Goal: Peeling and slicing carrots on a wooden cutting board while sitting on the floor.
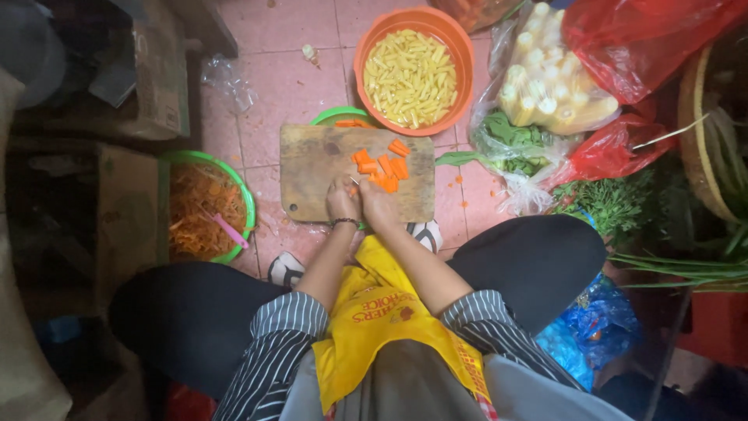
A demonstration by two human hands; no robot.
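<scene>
Hands meet at the lower centre edge of the wooden cutting board, which lies on the pink tiled floor with its long axis running left to right across the frame. The left hand and right hand are pressed together, fingers curled around something small; what they clamp cannot be told. Orange carrot pieces lie just above the hands, right of the board's centre; their long axes point in mixed directions. The board's left half is bare. Bordering items: an orange bowl of yellow cut pieces above, a green basin of carrot peelings left, bagged greens right.
</scene>
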